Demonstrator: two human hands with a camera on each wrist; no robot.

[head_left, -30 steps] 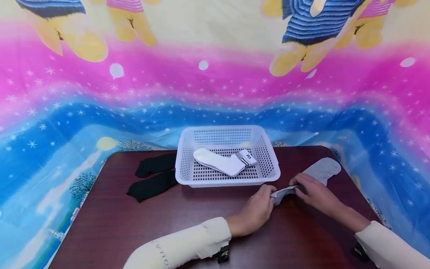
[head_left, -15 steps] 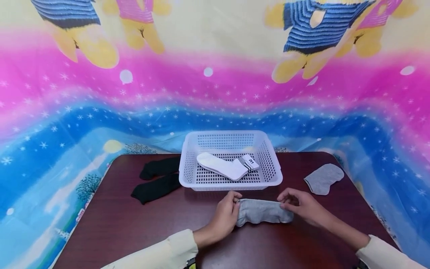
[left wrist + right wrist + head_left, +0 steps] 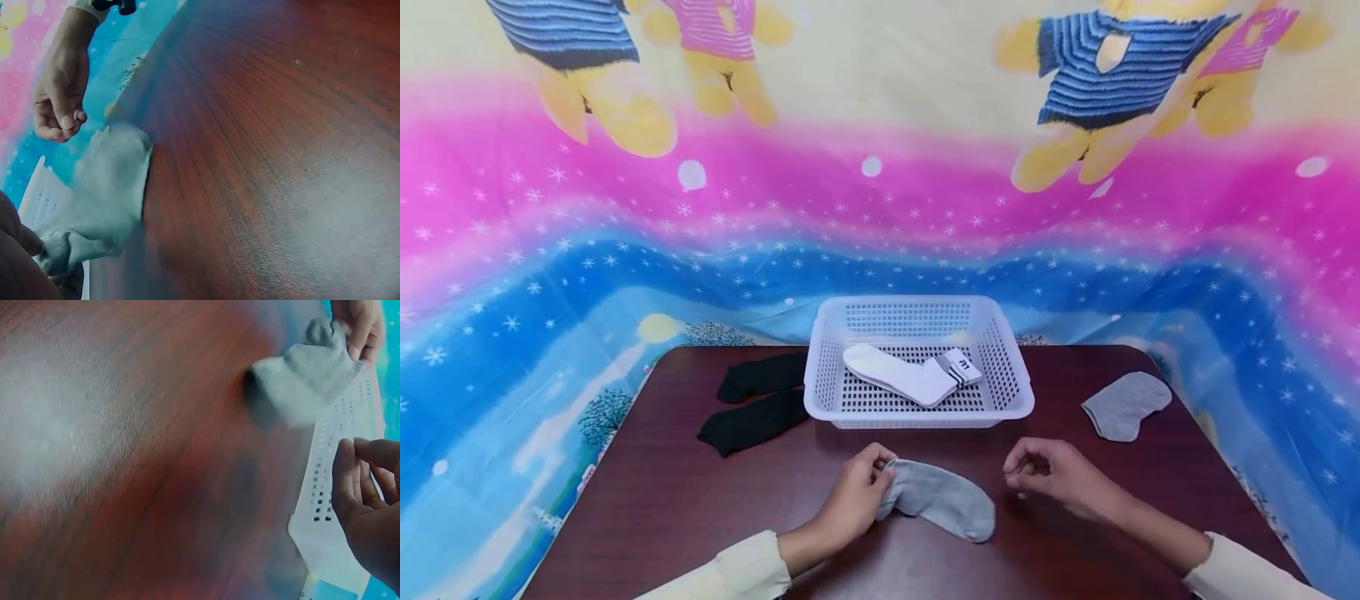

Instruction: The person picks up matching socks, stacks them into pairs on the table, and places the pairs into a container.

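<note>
My left hand [image 3: 853,492] pinches a grey sock [image 3: 943,497] by its cuff end, in front of the basket. The sock hangs out to the right over the table, its toe end loose. In the left wrist view the sock [image 3: 115,181] looks blurred, and its gripped end is bunched. My right hand [image 3: 1063,479] is to the right of the toe, apart from it, fingers loosely bent and holding nothing. Thumb and forefinger tips of that hand [image 3: 369,500] come close together in the right wrist view. A second grey sock [image 3: 1126,407] lies flat at the table's right side.
A white plastic basket [image 3: 917,421] stands at the back middle of the dark red-brown table [image 3: 647,500]. Inside it lies a white sock [image 3: 895,375] with black stripes. Two black socks [image 3: 752,421] lie left of the basket. A printed cloth [image 3: 850,208] hangs behind.
The grey sock came off the other grey sock at right and moved left and nearer. The right hand has let go of its end, which has swung down; the left hand still holds on.
</note>
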